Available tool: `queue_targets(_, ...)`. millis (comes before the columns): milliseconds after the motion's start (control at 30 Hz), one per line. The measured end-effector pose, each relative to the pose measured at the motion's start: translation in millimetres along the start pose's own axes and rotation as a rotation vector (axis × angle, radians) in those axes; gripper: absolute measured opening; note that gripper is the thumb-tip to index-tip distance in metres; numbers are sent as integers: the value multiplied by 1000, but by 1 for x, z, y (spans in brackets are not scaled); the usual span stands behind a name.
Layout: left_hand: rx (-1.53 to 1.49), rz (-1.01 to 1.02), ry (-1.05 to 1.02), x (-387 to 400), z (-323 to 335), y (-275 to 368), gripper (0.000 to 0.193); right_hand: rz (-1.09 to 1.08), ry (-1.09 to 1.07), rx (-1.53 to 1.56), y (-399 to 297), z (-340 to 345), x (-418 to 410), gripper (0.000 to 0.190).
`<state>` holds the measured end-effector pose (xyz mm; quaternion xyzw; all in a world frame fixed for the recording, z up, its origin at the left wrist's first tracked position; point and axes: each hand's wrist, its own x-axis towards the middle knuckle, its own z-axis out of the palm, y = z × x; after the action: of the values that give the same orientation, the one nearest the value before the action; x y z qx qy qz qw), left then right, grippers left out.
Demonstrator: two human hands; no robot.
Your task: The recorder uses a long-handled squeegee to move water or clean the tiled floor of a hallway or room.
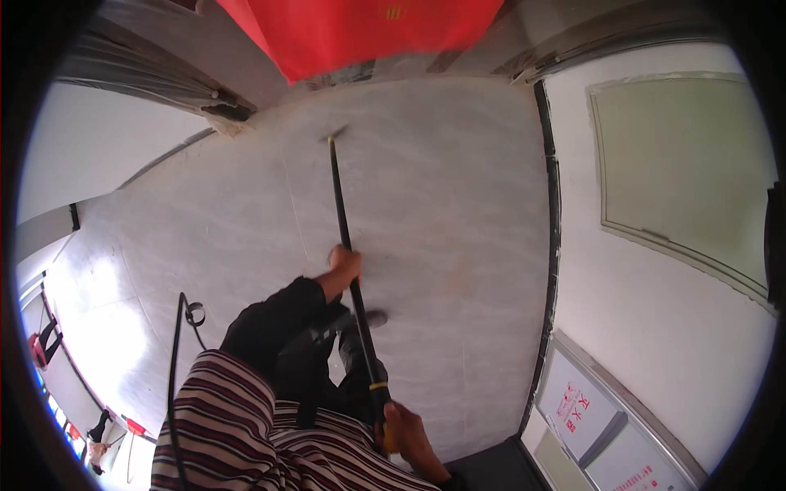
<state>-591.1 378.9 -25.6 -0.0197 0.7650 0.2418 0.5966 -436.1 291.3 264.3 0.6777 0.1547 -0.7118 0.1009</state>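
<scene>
My left hand (346, 264) is closed around the middle of a long black pole (341, 199). Near my waist, my right hand (410, 431) grips the pole's lower end, at a yellow section (389, 437). The pole slants away from me across the grey marbled floor (430, 202). At its far end, just past a yellow tip, is a small dark tool head (334, 133), too blurred to identify. One of my shoes (373, 318) shows beside the pole, partly hidden by it.
Red fabric (368, 37) hangs ahead, with draped plastic sheeting (141, 67) to the left. A white wall with black skirting (548, 184) and a fire-equipment cabinet (614, 423) bounds the right. A black cable (175, 368) loops by my left side. Other people (98, 445) appear far left.
</scene>
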Motion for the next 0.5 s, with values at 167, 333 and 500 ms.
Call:
queue_targets(167,69,-32,-4,-18,-4,61,18,-93,-34,54,-30,4,3,30)
queue_targets(333,918,407,-393,24,-14,18,24,-137,-3,10,-5,6,-2,28)
queue_targets(500,284,-18,-102,16,-14,32,28,-109,-80,-3,-37,6,-16,31)
